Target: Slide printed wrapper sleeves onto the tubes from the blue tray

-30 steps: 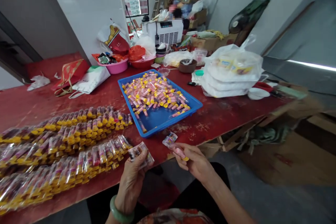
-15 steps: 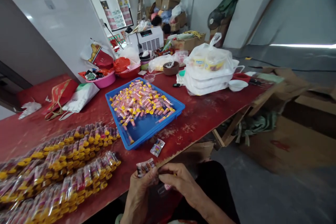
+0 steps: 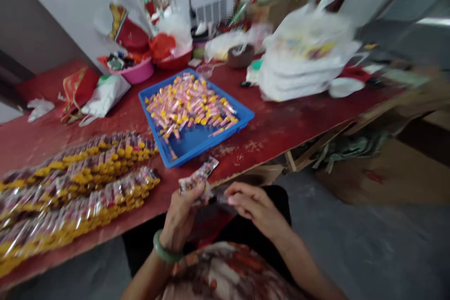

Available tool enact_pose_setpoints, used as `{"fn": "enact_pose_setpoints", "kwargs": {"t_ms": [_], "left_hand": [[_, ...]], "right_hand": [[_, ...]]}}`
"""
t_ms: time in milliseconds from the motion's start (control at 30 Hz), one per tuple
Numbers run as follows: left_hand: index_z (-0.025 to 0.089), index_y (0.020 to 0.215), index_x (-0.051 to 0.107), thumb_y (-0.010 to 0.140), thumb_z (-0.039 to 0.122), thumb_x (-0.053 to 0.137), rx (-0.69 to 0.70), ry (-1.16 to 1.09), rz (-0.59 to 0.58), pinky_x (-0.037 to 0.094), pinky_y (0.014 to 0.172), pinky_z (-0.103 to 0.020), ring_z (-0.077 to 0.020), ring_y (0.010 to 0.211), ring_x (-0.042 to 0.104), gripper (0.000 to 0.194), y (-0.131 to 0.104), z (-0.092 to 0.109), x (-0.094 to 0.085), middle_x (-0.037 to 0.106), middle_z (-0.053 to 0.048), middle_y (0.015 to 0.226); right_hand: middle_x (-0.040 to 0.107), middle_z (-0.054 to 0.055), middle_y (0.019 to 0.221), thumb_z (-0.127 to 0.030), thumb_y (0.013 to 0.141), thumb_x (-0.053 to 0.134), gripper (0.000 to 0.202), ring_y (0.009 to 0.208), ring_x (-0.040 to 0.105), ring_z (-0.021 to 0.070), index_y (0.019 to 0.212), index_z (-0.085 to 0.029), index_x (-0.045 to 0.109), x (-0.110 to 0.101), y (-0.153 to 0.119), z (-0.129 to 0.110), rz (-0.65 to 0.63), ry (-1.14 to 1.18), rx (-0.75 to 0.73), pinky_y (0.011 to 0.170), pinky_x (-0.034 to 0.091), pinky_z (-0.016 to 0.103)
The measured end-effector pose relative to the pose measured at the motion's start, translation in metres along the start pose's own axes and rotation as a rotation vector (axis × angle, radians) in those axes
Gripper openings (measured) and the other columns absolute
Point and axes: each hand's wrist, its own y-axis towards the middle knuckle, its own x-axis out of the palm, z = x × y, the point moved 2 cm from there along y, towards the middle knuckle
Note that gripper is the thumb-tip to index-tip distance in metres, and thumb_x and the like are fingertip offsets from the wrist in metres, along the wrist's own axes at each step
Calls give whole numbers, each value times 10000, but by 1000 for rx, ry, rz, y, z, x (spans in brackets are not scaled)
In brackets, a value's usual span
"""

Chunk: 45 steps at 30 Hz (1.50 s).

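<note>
My left hand [image 3: 183, 213] is closed on small printed plastic wrappers [image 3: 190, 183], thumb on top, just past the table's front edge. To its right, my right hand [image 3: 255, 206] has its fingers pinched together. Something clear and blurred shows at those fingertips, too smeared to name. Another printed wrapper [image 3: 211, 165] lies on the red table [image 3: 253, 150] beyond my left hand. Behind it sits a blue tray [image 3: 200, 138], holding a heap of small pink tubes with yellow caps [image 3: 190, 103]. Rows of stacked, wrapped yellow-ended tubes [image 3: 80, 197] cover the table's left front.
White plastic bags with stacked containers [image 3: 302, 65] stand at the back right, beside a white bowl [image 3: 346, 86]. A pink basin [image 3: 135, 72], a red basin [image 3: 176, 60] and a brown bowl [image 3: 241, 56] line the back. Cardboard [image 3: 386, 173] lies right of the table.
My right hand has drawn away to the right from my left, leaving a gap between them. The camera view has tipped downward, so the bracelet and patterned clothing now show.
</note>
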Motion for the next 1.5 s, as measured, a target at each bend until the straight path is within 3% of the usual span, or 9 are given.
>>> {"fn": "enact_pose_setpoints", "kwargs": {"t_ms": [233,400,667,833,1100,1233,1333,1400,1500], "left_hand": [[110,801,699,582,265,879,13,-166,18,493,499,-206,-103,537,602,323,9,0,-4,682,-15,702],[108,716,674,582,262,882,43,-224,13,488,488,-194,-90,510,589,291,7,0,-2,638,12,622],[126,747,688,570,272,888,-33,-276,9,496,531,-201,-88,539,588,304,2,-2,1,656,14,660],[139,749,682,557,289,895,-100,-283,-5,517,550,-214,-101,567,601,323,-1,-3,4,665,5,679],[127,823,694,591,328,877,-85,-228,-62,545,594,-242,-126,626,630,357,-1,-7,5,687,-19,737],[119,764,689,542,328,898,-45,-196,-38,533,597,-253,-126,597,618,369,-4,-11,8,686,-17,689],[115,755,700,511,332,910,-22,-186,-49,526,643,-266,-135,616,624,388,-6,-14,8,702,-32,708],[118,773,710,531,331,902,-24,-180,-72,522,662,-271,-142,632,629,375,-6,-14,7,709,-38,727],[125,818,720,595,348,870,-42,-178,-89,518,649,-274,-142,626,629,349,-5,-12,3,715,-42,753]], "right_hand": [[589,44,1043,-270,846,652,203,817,563,143,1047,-246,670,-8,-24,-11,167,-202,-346,640,448,251],[613,44,1032,-148,853,624,236,962,598,173,1058,-259,663,10,-29,-24,218,-453,-562,788,511,281],[619,66,1022,-39,807,631,373,884,627,165,1140,-206,641,29,-22,-28,203,-620,-835,741,535,287],[640,74,1003,-22,790,648,428,868,638,177,1175,-208,636,34,-18,-18,329,-779,-971,728,553,308],[699,77,918,-84,774,707,366,828,694,191,1124,-153,623,38,-24,-9,436,-888,-1007,730,589,292],[717,75,982,-126,740,759,510,808,710,201,1214,-214,593,43,-25,3,527,-1032,-1008,712,599,298],[704,74,976,-123,766,733,518,828,699,210,1239,-247,564,45,-21,6,521,-919,-980,717,609,332],[683,83,988,-132,787,714,471,875,684,215,1223,-234,568,42,-17,2,472,-821,-961,753,609,358],[623,131,1169,-206,832,673,472,1046,641,245,1285,-200,542,34,-13,-8,174,-747,-814,843,590,392]]}}
